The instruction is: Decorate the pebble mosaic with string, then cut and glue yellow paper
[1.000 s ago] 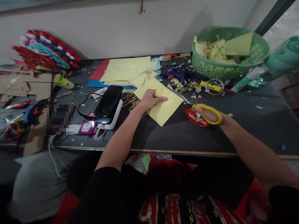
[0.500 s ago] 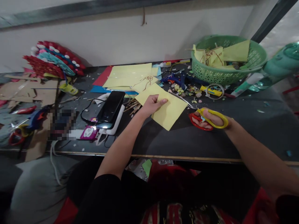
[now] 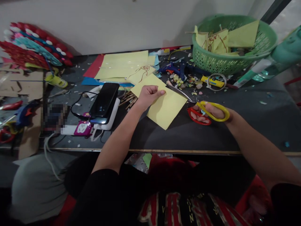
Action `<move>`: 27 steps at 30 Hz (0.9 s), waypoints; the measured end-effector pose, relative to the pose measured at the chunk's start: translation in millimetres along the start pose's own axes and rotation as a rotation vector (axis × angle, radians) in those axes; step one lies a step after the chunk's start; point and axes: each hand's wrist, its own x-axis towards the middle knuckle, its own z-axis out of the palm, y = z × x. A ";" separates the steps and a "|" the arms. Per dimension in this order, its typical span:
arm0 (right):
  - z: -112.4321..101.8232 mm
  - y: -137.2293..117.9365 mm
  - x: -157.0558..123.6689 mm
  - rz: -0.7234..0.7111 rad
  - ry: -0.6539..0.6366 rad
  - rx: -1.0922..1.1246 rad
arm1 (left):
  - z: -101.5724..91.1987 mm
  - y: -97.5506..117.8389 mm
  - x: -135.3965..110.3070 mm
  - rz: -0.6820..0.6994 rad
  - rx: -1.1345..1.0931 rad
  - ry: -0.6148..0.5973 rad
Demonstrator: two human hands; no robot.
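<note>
Between thumb and fingers, my left hand [image 3: 150,96] pinches a sheet of yellow paper [image 3: 168,110] above the dark table. My right hand [image 3: 209,113] grips a pair of scissors [image 3: 217,112] with one yellow and one red handle, fingers through the loops. The scissor blades reach left along the paper's upper right edge, close to my left fingertips; I cannot tell how far the paper lies between them. Just behind my left hand lies a yellow piece with brown string [image 3: 143,72] on it.
A green basket [image 3: 235,62] of yellow pieces stands back right beside a bottle [image 3: 284,56]. Coloured sheets [image 3: 122,64], a blue glue gun [image 3: 174,67] and scraps lie behind my hands. A phone [image 3: 104,100] rests on a white device left. Another person's leg [image 3: 39,185] shows lower left.
The scissor blades have opened wider and lie further along the paper's edge. The whole view has shifted, so the tabletop things appear higher and some further left.
</note>
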 end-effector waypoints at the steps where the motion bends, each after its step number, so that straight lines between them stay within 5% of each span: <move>1: 1.1 -1.2 0.0 -0.005 -0.011 -0.004 | 0.0 0.8 -0.8 -0.019 -0.001 -0.036; 21: 20.6 -11.0 8.9 0.100 0.087 -0.064 | 8.1 6.8 -7.6 -0.051 0.025 -0.157; 27: 24.1 -11.6 12.4 0.129 0.136 -0.042 | 8.0 2.2 -5.6 -0.082 0.070 -0.094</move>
